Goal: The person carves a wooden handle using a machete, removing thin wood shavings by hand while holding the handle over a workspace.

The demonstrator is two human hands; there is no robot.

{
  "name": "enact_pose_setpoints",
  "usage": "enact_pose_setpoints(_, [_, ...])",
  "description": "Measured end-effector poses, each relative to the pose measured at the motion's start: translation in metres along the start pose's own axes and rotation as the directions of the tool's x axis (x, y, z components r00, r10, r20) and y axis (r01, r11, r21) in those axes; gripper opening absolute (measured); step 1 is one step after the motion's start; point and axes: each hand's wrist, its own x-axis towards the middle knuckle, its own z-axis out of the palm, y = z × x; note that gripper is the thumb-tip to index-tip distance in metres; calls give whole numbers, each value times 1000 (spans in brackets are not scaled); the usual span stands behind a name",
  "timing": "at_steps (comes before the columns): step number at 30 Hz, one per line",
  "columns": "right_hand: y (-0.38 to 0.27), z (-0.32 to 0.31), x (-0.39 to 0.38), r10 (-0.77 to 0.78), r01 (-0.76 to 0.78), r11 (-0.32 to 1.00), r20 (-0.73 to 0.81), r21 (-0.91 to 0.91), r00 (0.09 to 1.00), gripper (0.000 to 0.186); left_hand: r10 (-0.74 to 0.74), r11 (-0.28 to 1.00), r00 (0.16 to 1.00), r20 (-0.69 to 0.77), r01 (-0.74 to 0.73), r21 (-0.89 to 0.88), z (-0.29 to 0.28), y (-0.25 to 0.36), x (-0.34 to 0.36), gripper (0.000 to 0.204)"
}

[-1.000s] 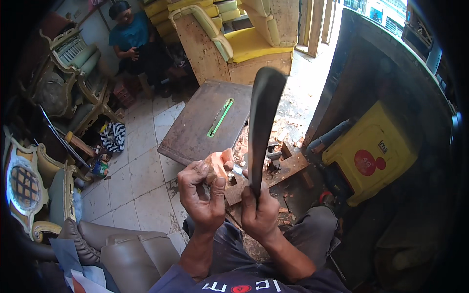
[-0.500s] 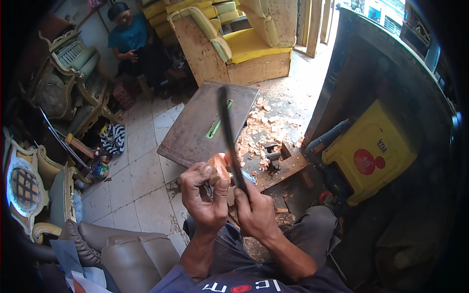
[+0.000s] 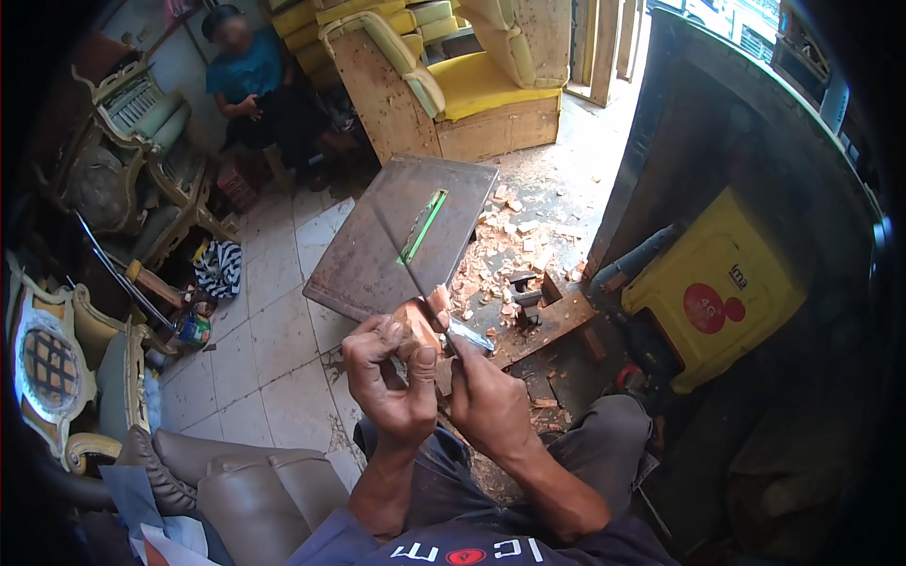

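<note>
My left hand (image 3: 392, 382) pinches a small reddish wooden block (image 3: 413, 325) between thumb and fingers, in front of my knees. My right hand (image 3: 491, 406) is closed around the handle end of a long dark machete (image 3: 409, 267); the handle is mostly hidden in the fist. The thin blade slants away to the far left and lies against the block's right side. A curled wood chip (image 3: 439, 300) stands out beside the blade there. Just beyond the right fist rests a shiny, pale flat object (image 3: 470, 336), whose kind I cannot tell.
A dark tabletop (image 3: 354, 269) with a green slotted strip (image 3: 423, 226) lies ahead. Wood chips (image 3: 519, 241) cover the floor right of it, near a wooden stand (image 3: 557, 325). A yellow plastic stool (image 3: 722, 292) is on the right; a person (image 3: 250, 80) sits far left.
The machete has swung down from a raised position to the wooden block, its tip moving left. A chip now stands out at the cut. My left hand has barely shifted.
</note>
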Motion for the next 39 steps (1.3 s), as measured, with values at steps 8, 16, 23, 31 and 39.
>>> enact_pose_setpoints(8, [20,-36,2,156,-63,878,-160,474,975,33,-27,989,1000,-1,26,-147,-7,-12,2,28])
enact_pose_setpoints(16, [4,-2,-1,-140,156,979,-131,127,982,49,33,997,999,29,-31,-75,7,-2,-1,30])
enact_pose_setpoints(23, [2,4,-6,-118,194,955,-311,226,943,43,-53,993,998,-20,50,-103,12,0,0,28])
enact_pose_setpoints(31, [4,-25,6,152,-726,-16,719,688,678,31,42,999,999,12,-42,2,-3,-6,5,31])
enact_pose_setpoints(39, [11,-63,5,434,-405,534,171,742,885,30,-166,940,936,310,245,-237,-24,-14,37,32])
